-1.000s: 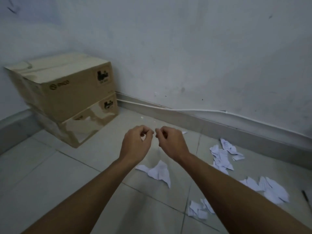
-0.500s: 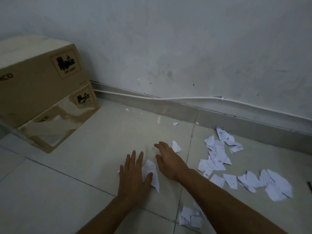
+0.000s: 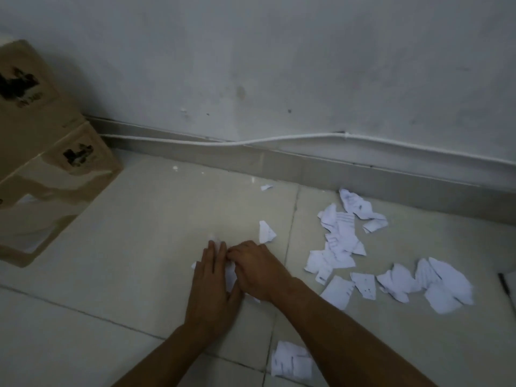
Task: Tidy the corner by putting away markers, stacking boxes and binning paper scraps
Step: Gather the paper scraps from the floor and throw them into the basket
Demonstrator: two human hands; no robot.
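Note:
Both hands rest on the tiled floor over a small pile of white paper scraps (image 3: pixel 230 275). My left hand (image 3: pixel 213 283) lies flat with fingers together on the scraps. My right hand (image 3: pixel 255 268) curls its fingers around the same scraps from the right, touching the left fingers. One loose scrap (image 3: pixel 265 232) lies just beyond my right hand. Many more torn pieces (image 3: pixel 342 241) are strewn to the right, with another cluster (image 3: pixel 444 286) further right. Two stacked cardboard boxes (image 3: pixel 47 152) stand at the far left.
A skirting board with a white cable (image 3: pixel 251 142) runs along the wall behind. More scraps (image 3: pixel 291 363) lie under my right forearm. A dark pen-like object (image 3: pixel 506 289) shows at the right edge. A tiny scrap (image 3: pixel 265 187) sits near the skirting.
My hands dropped from mid-air to the floor, then closed in together on the scraps. The view shifted right and nearer, so the boxes slid to the left edge.

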